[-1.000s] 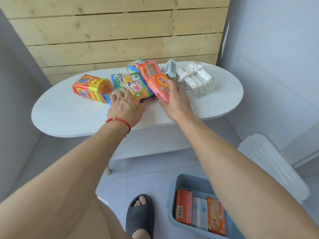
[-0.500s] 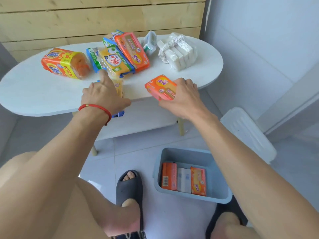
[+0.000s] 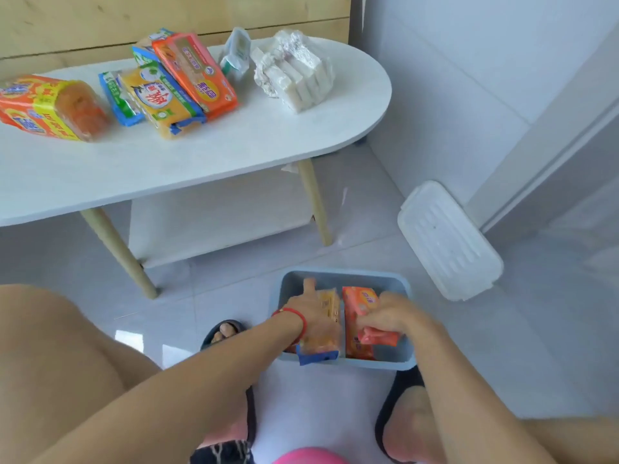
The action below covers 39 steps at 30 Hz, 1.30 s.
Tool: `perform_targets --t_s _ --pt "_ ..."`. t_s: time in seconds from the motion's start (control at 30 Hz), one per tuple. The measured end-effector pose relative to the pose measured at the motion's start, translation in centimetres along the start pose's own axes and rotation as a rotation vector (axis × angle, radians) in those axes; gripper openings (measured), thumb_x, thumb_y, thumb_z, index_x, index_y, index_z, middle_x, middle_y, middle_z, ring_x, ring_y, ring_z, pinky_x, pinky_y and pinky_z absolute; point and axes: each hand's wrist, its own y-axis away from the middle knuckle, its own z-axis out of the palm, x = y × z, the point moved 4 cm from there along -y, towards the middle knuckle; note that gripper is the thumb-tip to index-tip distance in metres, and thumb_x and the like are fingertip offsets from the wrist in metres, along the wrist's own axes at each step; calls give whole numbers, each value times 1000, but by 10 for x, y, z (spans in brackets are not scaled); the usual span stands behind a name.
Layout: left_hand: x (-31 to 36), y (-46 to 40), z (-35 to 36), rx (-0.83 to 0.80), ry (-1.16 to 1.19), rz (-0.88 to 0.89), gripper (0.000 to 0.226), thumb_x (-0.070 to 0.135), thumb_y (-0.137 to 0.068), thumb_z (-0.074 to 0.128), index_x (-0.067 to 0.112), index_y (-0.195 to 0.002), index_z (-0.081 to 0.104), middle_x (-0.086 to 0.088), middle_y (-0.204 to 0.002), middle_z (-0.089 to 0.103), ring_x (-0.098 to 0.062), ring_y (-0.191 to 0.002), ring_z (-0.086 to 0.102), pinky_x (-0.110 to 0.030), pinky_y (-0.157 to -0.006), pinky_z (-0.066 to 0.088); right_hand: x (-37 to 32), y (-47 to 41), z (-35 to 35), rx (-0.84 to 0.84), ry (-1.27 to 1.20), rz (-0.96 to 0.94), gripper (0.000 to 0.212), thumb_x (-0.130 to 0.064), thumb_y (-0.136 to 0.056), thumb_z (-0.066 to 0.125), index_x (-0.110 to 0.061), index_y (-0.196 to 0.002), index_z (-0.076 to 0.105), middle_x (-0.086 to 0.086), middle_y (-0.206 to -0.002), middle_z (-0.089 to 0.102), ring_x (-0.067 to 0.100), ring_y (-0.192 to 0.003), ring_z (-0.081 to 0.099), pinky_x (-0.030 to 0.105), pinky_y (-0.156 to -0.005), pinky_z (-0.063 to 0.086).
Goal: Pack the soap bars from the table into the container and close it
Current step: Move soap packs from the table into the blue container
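A grey-blue container [image 3: 341,276] sits on the floor between my feet. My left hand [image 3: 310,311] is inside it, shut on a yellow soap bar [image 3: 323,333] with a blue wrapper end over the front rim. My right hand [image 3: 390,316] holds an orange soap bar [image 3: 360,306] down in the container's right half. On the white table [image 3: 201,152] lie an orange-yellow pack [image 3: 50,107], a yellow pack [image 3: 160,98], an orange pack [image 3: 196,73], a blue-green pack [image 3: 119,98] and a bundle of white bars [image 3: 294,73]. The container's white lid [image 3: 449,241] leans against the wall.
A small white pouch [image 3: 237,50] stands behind the packs. The table's wooden legs [image 3: 117,249] and lower shelf [image 3: 217,216] are just beyond the container. My sandalled feet [image 3: 224,329] flank the container on the tiled floor. A wall and door frame close in on the right.
Both hands have come down from the table edge into the container, each carrying a soap bar. My view has tilted down toward the floor.
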Motion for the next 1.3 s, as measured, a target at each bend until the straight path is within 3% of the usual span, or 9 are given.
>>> perform_targets --t_s 0.1,0.23,0.47,0.57,0.67,0.8,0.9,1.1,1.3 --pt "-4 -27 27 31 -29 -56 111 46 -63 76 35 -151 8 -12 -130 54 -32 -115 57 -38 -95 49 13 -21 26 68 -42 81 63 -45 -66 78 -10 -116 63 9 -106 68 26 -94 69 31 -73 54" --pt "-6 -57 50 110 -61 -91 113 52 -46 75 35 -144 21 -13 -128 49 -33 -113 57 -41 -96 53 20 -41 49 166 -99 150 97 -50 -73 81 -3 -144 34 15 -137 52 33 -123 58 40 -98 53" --pt "-1 -77 69 128 -367 33 109 52 -73 75 13 -153 12 -24 -140 33 -41 -124 49 -43 -98 47 38 -57 75 -46 -100 173 117 -51 -87 71 -5 -158 -11 19 -156 33 36 -140 43 44 -116 39" --pt "-3 -88 66 99 -432 42 97 45 -84 70 2 -152 16 -24 -148 31 -38 -122 55 -41 -98 50 38 -63 65 -64 -183 150 91 -37 -97 61 -12 -159 -1 15 -146 50 32 -130 55 42 -110 47" --pt "-10 -93 62 111 -497 78 91 47 -82 71 8 -149 23 -20 -147 35 -35 -122 54 -42 -96 52 31 -70 53 -11 -67 85 90 -28 -98 61 -16 -161 -2 18 -147 49 34 -128 57 44 -106 50" --pt "-27 -88 59 164 -719 161 106 64 -69 71 20 -150 19 -14 -145 29 -33 -133 33 -48 -107 39 19 -79 53 -15 99 -43 87 -34 -95 65 -30 -162 10 13 -166 17 38 -149 32 52 -117 39" --pt "-34 -90 59 224 -834 183 99 60 -73 70 27 -150 18 -14 -157 17 -39 -142 20 -57 -111 30 18 -83 63 -23 101 -123 89 -46 -86 71 -30 -159 23 4 -165 22 33 -151 24 53 -120 32" --pt "-38 -106 58 4 -960 212 121 60 -59 80 27 -153 12 -10 -155 28 -36 -141 27 -59 -112 23 24 -86 81 -151 107 -107 103 -54 -85 72 -49 -159 1 3 -165 11 34 -146 36 50 -117 40" --pt "-45 -124 57 -100 -856 224 111 30 -58 92 27 -144 22 -8 -150 38 -34 -140 29 -62 -114 16 24 -86 94 -180 59 -94 79 -53 -80 76 -45 -146 34 7 -151 24 33 -135 46 49 -113 44"
